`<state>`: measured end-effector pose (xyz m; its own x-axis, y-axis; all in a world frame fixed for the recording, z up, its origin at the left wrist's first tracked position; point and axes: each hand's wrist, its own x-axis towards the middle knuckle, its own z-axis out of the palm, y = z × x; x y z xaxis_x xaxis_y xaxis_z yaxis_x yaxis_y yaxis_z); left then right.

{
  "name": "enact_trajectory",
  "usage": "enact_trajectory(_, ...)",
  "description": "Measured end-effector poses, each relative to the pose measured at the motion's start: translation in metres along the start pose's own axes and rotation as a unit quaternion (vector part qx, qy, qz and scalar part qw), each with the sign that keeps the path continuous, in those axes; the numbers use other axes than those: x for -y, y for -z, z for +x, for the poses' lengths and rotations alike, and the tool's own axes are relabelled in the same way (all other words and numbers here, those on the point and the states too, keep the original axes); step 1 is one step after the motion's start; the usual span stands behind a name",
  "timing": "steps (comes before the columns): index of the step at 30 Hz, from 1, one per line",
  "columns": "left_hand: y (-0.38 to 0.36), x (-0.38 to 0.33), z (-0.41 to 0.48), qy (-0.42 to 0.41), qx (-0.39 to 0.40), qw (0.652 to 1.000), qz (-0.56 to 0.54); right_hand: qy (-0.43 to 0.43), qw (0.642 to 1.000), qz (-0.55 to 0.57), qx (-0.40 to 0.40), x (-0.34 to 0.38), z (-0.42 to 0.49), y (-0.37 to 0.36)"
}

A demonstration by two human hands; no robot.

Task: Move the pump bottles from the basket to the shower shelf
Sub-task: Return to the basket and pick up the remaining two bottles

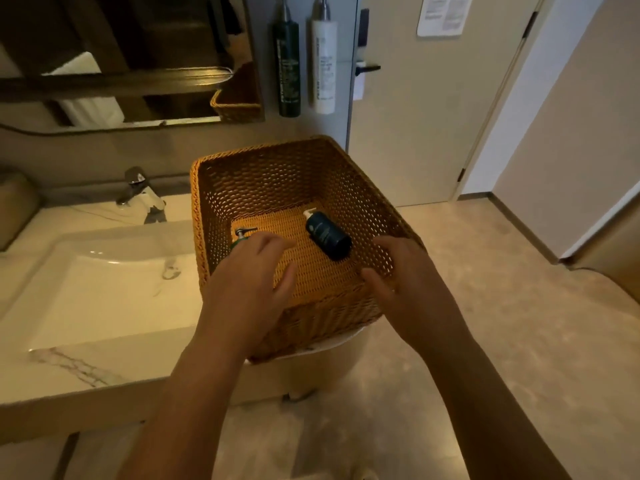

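My left hand [252,271] and right hand [398,271] hung released over the orange wicker basket [277,178]. The dark-blue pump bottle [327,237] lay toppled between my fingers [282,244], so a careless pinch could roll it.

The marble counter [86,368] bears the wicker basket [277,174] at its end, directly under the left hand [249,271] and right hand [398,271], its near corner jutting past the edge. Left of the left hand are the sunken sink [104,289] and the faucet [136,185].

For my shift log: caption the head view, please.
Open left hand and right hand reach over the wicker basket containing a dark pump bottle on its side and a partly hidden green bottle.
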<state>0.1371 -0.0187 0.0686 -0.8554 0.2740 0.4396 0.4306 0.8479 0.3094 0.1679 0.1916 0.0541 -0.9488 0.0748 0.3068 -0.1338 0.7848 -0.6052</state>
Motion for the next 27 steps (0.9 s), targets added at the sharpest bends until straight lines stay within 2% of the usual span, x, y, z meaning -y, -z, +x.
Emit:
enact_trajectory(12, -0.049, 0.006, 0.051, 0.122, 0.035, 0.989, 0.072, 0.06, 0.994, 0.01, 0.093, -0.057, 0.104, -0.016)
enact_trajectory(18, -0.056, 0.03, 0.07, 0.146, 0.047, 0.984, 0.092, 0.083, 0.991, -0.009, 0.103, -0.058, 0.148, -0.034)
enact_trajectory(21, -0.062, 0.047, 0.079, 0.183, 0.055, 0.977, 0.094, 0.091, 0.988, -0.028, 0.121, -0.052, 0.169, -0.048)
enact_trajectory(27, -0.088, 0.08, 0.113, 0.211, 0.116, 0.962, 0.126, 0.089, 0.978, -0.077, 0.172, -0.037, 0.223, -0.08)
